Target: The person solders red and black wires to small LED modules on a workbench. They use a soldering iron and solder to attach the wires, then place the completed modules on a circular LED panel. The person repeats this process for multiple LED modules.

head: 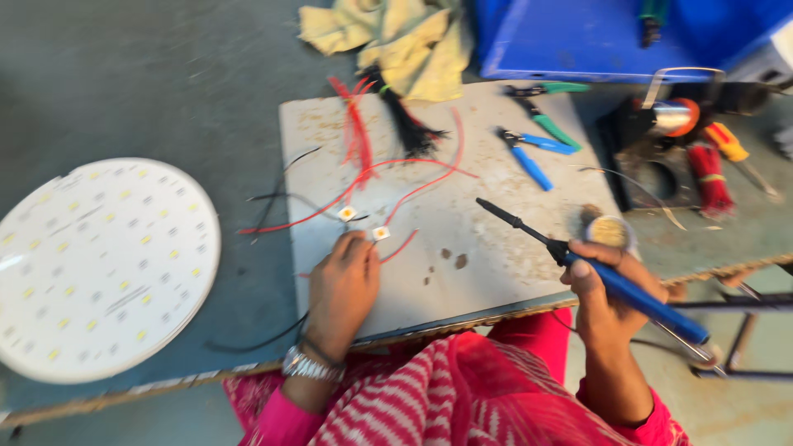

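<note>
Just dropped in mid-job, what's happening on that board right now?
A person sits at a pale work board. The right hand holds a blue-handled soldering iron, its tip raised off the board. The left hand presses down by a small square LED chip with red wires attached; a second chip lies just beyond. A round white LED panel lies to the left, pliers farther back.

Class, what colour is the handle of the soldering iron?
Blue; the soldering iron shows clearly in the head view, held in the right hand.
</note>
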Demonstrator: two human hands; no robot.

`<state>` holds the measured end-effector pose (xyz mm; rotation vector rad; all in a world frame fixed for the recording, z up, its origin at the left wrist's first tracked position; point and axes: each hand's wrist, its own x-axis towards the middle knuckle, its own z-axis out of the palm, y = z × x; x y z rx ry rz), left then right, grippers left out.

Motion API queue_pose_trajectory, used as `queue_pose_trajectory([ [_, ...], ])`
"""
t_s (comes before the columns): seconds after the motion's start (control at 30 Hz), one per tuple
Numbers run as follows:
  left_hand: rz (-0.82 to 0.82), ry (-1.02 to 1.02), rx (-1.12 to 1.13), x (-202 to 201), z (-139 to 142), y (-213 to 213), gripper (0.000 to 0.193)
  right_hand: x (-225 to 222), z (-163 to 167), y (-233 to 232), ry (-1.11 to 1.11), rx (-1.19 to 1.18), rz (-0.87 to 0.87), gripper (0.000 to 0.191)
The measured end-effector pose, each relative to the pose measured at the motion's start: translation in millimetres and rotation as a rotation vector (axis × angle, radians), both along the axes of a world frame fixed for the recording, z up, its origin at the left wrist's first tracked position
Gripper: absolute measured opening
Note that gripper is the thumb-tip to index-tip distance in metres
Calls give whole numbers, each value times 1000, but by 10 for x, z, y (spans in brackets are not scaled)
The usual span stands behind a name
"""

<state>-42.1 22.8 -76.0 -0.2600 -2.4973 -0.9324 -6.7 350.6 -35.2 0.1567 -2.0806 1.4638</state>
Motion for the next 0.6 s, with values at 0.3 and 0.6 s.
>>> queue_pose_trajectory([
  [0.3,70,-2,18,55,18,-51,12,856,-769,382,8,283,-157,26],
  [0.6,65,-50,33,62,-45,-103,11,933,-1190,329,131,331,-125,36],
])
